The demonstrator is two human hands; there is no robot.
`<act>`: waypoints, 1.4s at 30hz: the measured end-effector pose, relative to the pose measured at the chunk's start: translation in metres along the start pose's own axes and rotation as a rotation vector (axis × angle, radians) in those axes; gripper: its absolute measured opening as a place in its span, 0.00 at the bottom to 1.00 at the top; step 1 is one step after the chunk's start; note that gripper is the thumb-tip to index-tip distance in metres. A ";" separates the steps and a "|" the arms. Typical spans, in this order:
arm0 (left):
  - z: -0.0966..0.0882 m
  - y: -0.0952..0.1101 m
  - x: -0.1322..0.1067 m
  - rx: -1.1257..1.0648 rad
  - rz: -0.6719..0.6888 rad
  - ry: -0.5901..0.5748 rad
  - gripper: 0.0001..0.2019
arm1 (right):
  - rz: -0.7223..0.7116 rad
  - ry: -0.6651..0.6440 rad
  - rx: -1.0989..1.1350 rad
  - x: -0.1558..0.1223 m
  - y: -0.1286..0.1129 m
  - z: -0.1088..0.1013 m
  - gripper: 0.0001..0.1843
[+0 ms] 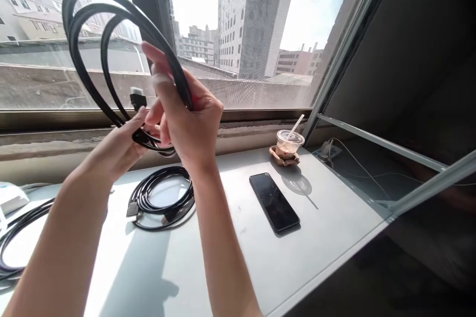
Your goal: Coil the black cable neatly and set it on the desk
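Note:
A black cable (87, 72) hangs in loose loops between my two hands, raised above the table in front of the window. My right hand (193, 114) is closed around the right side of the loops. Lower and to the left, my left hand (130, 146) grips the bottom of the loops, its fingers partly hidden behind the cable. A black plug (138, 99) with a pale tip sticks up beside the left thumb. Below the hands, a second coiled black cable (139, 195) lies on the white table (238, 257), with its grey connector (132, 210) at the left.
Another black cable coil (11, 237) lies at the left edge, near a white object (13, 198). A black phone (274, 202) lies right of my forearm. Behind it, a plastic cup (289, 143) with a straw stands in a cardboard holder (284, 157). A metal frame (379, 143) borders the right side.

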State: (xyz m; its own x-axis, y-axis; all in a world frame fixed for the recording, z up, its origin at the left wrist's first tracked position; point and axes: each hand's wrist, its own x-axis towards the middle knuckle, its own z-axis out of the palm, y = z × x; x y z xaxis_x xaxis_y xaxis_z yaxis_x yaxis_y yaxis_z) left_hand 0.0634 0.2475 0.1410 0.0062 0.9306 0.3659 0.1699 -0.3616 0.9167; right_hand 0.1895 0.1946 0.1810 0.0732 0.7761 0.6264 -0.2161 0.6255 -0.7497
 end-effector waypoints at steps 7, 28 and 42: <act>-0.030 0.005 0.003 -0.212 0.041 0.023 0.21 | -0.045 0.026 -0.061 0.006 0.013 -0.027 0.25; -0.063 0.045 -0.040 -0.546 -0.149 -0.280 0.21 | -0.257 -0.005 -0.224 0.009 0.033 -0.025 0.19; -0.075 0.047 -0.044 -0.512 -0.020 -0.093 0.18 | -0.171 0.011 -0.092 0.008 0.038 -0.014 0.18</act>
State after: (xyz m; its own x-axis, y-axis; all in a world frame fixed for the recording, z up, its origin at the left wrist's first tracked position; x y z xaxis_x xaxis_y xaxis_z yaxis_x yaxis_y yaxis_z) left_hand -0.0029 0.1855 0.1799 0.0997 0.9304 0.3526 -0.3324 -0.3029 0.8932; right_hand 0.1952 0.2256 0.1551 0.1123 0.6582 0.7445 -0.1096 0.7528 -0.6490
